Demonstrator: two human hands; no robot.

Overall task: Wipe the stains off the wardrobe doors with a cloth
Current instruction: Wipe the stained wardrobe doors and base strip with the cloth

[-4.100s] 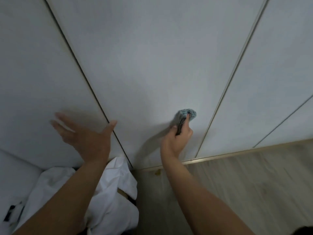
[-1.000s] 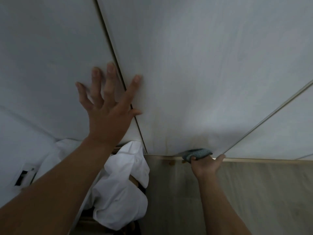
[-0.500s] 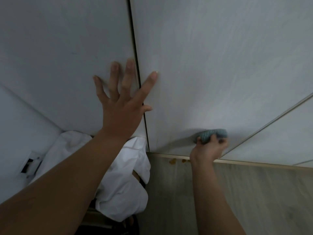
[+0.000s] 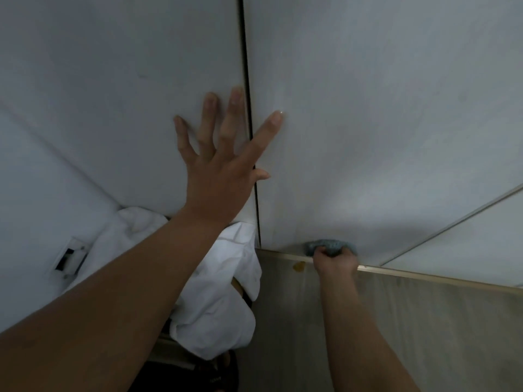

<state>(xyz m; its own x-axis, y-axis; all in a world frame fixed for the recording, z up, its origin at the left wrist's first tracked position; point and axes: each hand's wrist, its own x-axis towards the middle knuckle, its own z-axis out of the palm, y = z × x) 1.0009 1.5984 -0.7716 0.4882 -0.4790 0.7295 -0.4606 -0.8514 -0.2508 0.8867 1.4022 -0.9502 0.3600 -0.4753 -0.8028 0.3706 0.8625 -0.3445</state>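
Our left hand [image 4: 223,165] lies flat and wide on the wardrobe, fingers straight and spread. It straddles the dark seam [image 4: 249,108] between two doors: the forefinger and thumb rest on the middle door [image 4: 382,108], the other fingers on the left door [image 4: 127,80]. Our right hand [image 4: 335,261] reaches far lower, its fingers curled round a blue-grey cloth [image 4: 328,246]. The cloth is pressed against the very bottom of the middle door, just above the pale trim strip [image 4: 424,274] that runs along the wardrobe's foot.

The doors are matt, off-white and dimly lit, with a soft shadow spreading round the cloth. A second thin seam slants up to the right and sets off a third door [image 4: 467,244]. Below the strip lies a grey wood-grain floor [image 4: 424,321], and a small amber spot [image 4: 299,266] sits on it, touching the strip just left of our right hand.

To the left a plain white wall [image 4: 28,207] meets the wardrobe in a corner and carries a white socket plate [image 4: 69,257]. Rumpled white fabric [image 4: 215,292] bunches in that corner, beneath our left forearm
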